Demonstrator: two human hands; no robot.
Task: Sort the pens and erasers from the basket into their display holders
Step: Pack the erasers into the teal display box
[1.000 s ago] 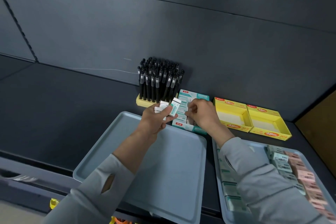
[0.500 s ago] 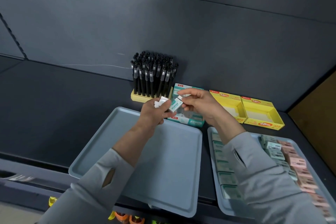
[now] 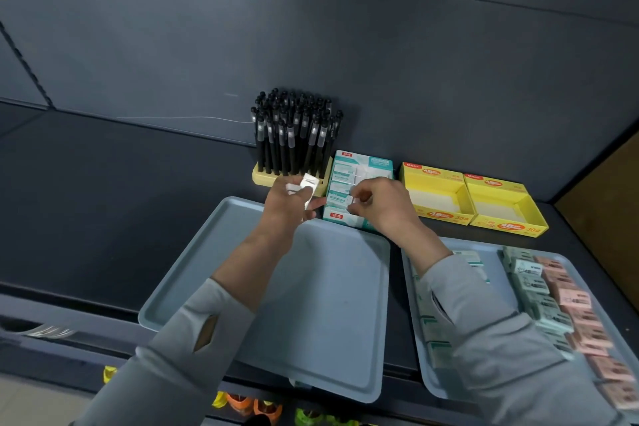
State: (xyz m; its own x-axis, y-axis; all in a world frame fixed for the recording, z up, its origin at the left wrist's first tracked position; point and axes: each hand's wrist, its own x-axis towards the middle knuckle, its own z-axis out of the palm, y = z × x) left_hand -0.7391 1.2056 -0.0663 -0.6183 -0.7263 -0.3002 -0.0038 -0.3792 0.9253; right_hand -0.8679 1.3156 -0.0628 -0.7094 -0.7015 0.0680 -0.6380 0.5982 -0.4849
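Head view, near to far. Grey sleeves fill the bottom edge. The left tray sits on the counter under the left forearm. The right tray carries loose erasers, green-white and pink, probably the stock still to sort.

The left hand has its fingers curled round an eraser stack, held up beside the box. Likely a feed supply, to save trips to the tray. The right hand pinches a single eraser between thumb and fingertips, low over the near end of the teal display box. Can't tell if it touches the rows inside yet. Step looks like seating it in the row.

Just right of the teal box, two yellow boxes show white floors, probably for the other eraser types. Farthest back, pens stand upright, packed in the pen holder against the back wall. The pen part looks done.
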